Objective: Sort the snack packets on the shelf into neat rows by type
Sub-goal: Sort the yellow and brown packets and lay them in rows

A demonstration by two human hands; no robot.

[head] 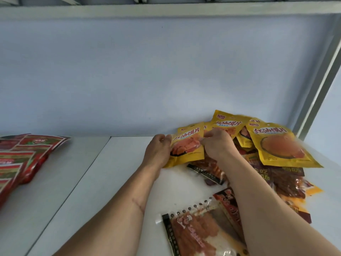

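Note:
A yellow snack packet (pixel 186 146) stands tilted on the white shelf (pixel 114 172) between both hands. My left hand (pixel 158 150) grips its left edge and my right hand (pixel 217 145) pinches its right edge. More yellow packets (pixel 280 145) lie fanned out behind and to the right, against the back wall. Under them lies a heap of dark brown and red packets (pixel 287 182). Clear packets with reddish strips (pixel 193 230) lie near the front, partly under my right forearm.
Red and green packets (pixel 24 157) lie overlapped in a row at the left of the shelf. The pale blue back wall (pixel 147 80) closes the shelf behind. A grey upright post (pixel 321 89) stands at the right, and the shelf above (pixel 166 10) overhangs.

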